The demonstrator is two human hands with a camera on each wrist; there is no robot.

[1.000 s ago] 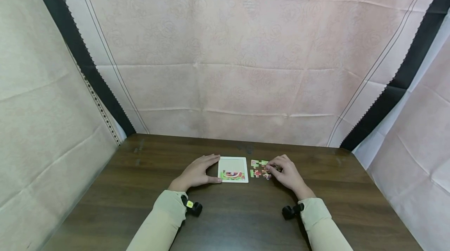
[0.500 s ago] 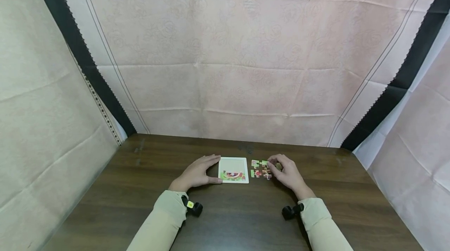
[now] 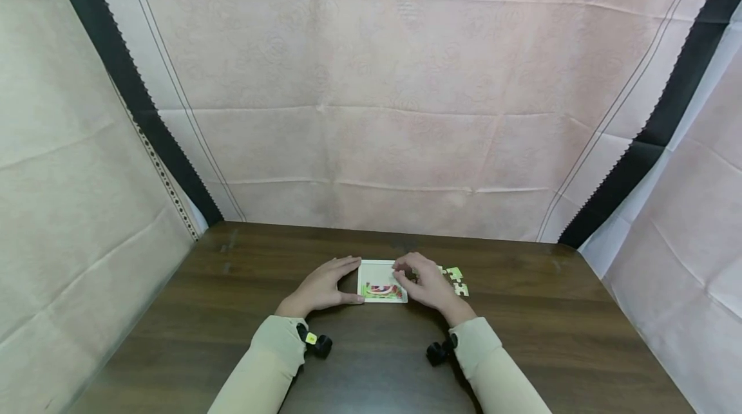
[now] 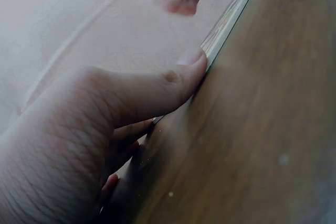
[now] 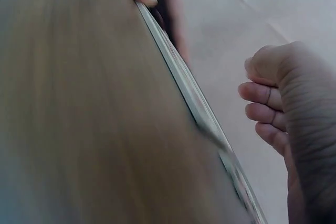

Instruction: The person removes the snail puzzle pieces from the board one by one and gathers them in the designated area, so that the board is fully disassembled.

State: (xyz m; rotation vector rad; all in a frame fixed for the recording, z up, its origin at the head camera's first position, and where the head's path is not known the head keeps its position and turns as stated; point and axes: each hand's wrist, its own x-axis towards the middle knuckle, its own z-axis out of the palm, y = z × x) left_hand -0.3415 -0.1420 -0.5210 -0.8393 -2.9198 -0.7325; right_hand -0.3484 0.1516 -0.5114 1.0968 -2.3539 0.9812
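Observation:
A white-edged puzzle tray lies flat on the table, with red and green picture pieces along its near side. At its left edge rests my left hand, fingers straight, thumb against the near left corner. The left wrist view has that thumb right along the tray's edge. Over the tray's right edge is my right hand, thumb and fingertips drawn together. I cannot tell whether a puzzle piece is between them. Curled fingers of the right hand show above the tray in the right wrist view.
Several loose green puzzle pieces lie right of the tray, partly hidden behind my right hand. The brown wooden table ends at pale cloth walls at the back and on both sides.
My right hand has moved left, from the loose pieces to the tray's right edge, uncovering pieces farther right. The left hand stays at the tray.

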